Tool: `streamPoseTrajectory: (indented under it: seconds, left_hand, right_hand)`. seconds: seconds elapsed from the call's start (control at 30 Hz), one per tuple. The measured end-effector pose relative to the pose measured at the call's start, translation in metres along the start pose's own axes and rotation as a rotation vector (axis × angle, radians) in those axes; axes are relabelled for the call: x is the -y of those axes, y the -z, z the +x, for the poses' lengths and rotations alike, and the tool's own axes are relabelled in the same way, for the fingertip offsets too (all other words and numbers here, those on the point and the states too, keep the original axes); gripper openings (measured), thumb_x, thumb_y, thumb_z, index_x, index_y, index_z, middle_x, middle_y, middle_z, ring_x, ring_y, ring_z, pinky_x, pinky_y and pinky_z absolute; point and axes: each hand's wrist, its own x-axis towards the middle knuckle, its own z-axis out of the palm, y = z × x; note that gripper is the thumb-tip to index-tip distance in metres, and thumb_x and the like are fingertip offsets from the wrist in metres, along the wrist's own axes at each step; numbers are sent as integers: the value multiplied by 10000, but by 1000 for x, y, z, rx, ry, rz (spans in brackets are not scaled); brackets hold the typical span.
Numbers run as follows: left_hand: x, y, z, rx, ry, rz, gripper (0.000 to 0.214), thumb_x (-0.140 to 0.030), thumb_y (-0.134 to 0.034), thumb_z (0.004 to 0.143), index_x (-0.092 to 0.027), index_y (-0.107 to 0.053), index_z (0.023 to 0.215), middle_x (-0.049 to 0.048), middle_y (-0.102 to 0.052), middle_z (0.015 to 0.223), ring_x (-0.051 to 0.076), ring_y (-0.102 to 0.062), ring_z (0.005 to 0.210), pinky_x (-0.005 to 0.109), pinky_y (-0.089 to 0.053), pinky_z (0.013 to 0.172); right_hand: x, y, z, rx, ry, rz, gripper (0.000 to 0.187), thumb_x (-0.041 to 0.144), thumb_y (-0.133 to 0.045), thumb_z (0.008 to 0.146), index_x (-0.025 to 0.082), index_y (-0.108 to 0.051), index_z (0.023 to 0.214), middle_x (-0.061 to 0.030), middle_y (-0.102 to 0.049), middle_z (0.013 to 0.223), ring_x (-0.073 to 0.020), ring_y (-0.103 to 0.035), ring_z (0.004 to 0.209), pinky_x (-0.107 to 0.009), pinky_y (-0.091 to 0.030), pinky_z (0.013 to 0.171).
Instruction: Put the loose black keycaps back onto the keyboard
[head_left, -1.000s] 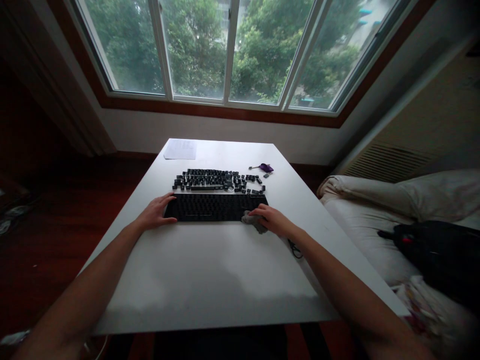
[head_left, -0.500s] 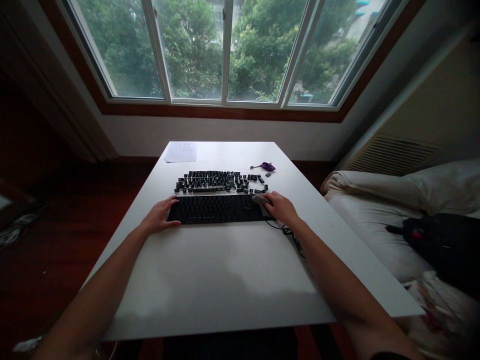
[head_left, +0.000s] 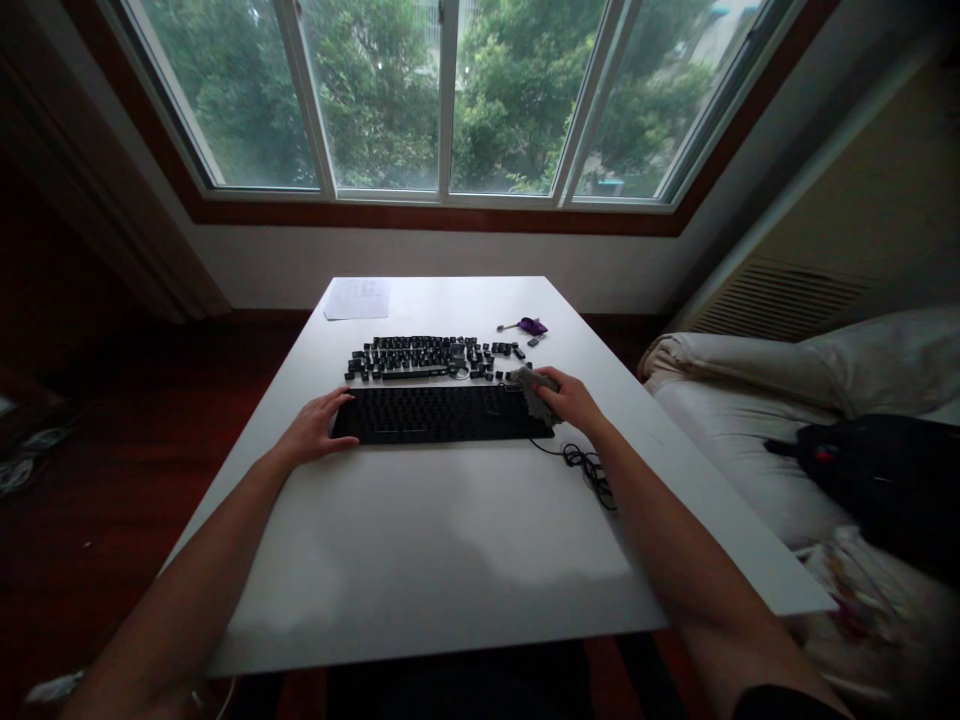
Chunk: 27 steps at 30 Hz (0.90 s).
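A black keyboard base, its keycaps off, lies across the white table. At its left end my left hand steadies it, thumb along the near edge and fingers at the far corner, spread apart. Over the right end, my right hand is closed on a grey cloth, which hangs down against the keyboard. Just beyond the base, many loose black keycaps lie in rough rows. A coiled black cable rests beside my right forearm.
Sheets of paper lie at the table's far left corner. A purple object with a small brush-like tool sits at the far right. A window is beyond the table; a black bag rests on a light couch.
My right hand has lifted slightly with the cloth, and more of the cloth now shows hanging below the fingers. My left hand stays at the keyboard's left end.
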Motion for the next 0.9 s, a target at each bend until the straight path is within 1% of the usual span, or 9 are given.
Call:
streamPoseTrajectory:
  seconds: [0.03,0.1,0.23,0.4,0.47,0.57,0.63,0.7,0.9]
  left_hand:
    - [0,0,0,-3,1,-2,866,-683,-698,747,-272,-442,1465,121,-385,1588,369,-431,1401,548,-350,1158]
    - [-1,0,0,-7,4,-8,861,-686,-695,747,-272,-448,1461,121,-386,1588,370,-431,1403,550,-350,1159]
    - [-1,1,0,7,2,-18,857,-692,-696,745,-270,-452,1450,120,-384,1588,366,-434,1399,547,-354,1158]
    - [-2,3,0,10,-8,-21,854,-692,-694,752,-265,-444,1448,115,-377,1592,355,-411,1419,535,-352,1164]
    - [-3,3,0,11,-2,-23,853,-697,-691,751,-265,-449,1446,114,-377,1591,358,-411,1418,539,-349,1166]
    - [-4,3,-1,7,11,-23,857,-702,-692,745,-260,-458,1441,121,-380,1588,363,-408,1420,542,-350,1165]
    - [-4,3,-1,7,12,-25,862,-700,-695,744,-258,-454,1444,125,-381,1587,365,-409,1420,543,-354,1165]
    - [-5,3,-2,10,11,-30,869,-696,-696,745,-260,-444,1454,125,-376,1591,366,-414,1418,543,-357,1164]
    - [-4,2,-1,11,23,-41,876,-712,-693,737,-256,-459,1447,121,-380,1589,372,-406,1422,540,-364,1162]
  right_hand:
    - [-4,-2,1,-105,-12,-64,370,309,-531,912,199,-672,1236,-92,-717,1112,-219,-656,967,-336,-499,859]
    - [-9,-6,2,-116,5,-180,363,272,-563,880,221,-685,1218,-86,-709,1128,-222,-644,1003,-338,-485,892]
    - [-10,-1,-6,186,71,-216,375,186,-598,807,261,-716,1155,-44,-724,1088,-195,-646,964,-293,-480,865]
    - [-4,28,-25,555,-12,-18,331,247,-614,803,224,-743,1107,-42,-743,934,-182,-658,808,-253,-492,712]
    - [-5,37,-29,604,-18,50,324,284,-607,827,208,-741,1112,-50,-742,933,-185,-661,800,-254,-495,701]
    - [-11,32,-29,328,-4,-44,334,293,-559,887,224,-716,1173,-56,-727,1002,-198,-654,875,-277,-489,771]
    - [-14,17,-24,49,-25,-210,360,286,-550,905,253,-693,1234,-65,-700,1067,-212,-636,934,-294,-472,810]
    - [-14,0,-21,-84,-64,-354,386,292,-555,916,289,-672,1284,-72,-663,1077,-209,-626,899,-294,-458,781]
    - [-9,-11,-23,79,72,-396,421,192,-610,857,333,-702,1242,-46,-604,1010,-169,-600,821,-260,-427,744]
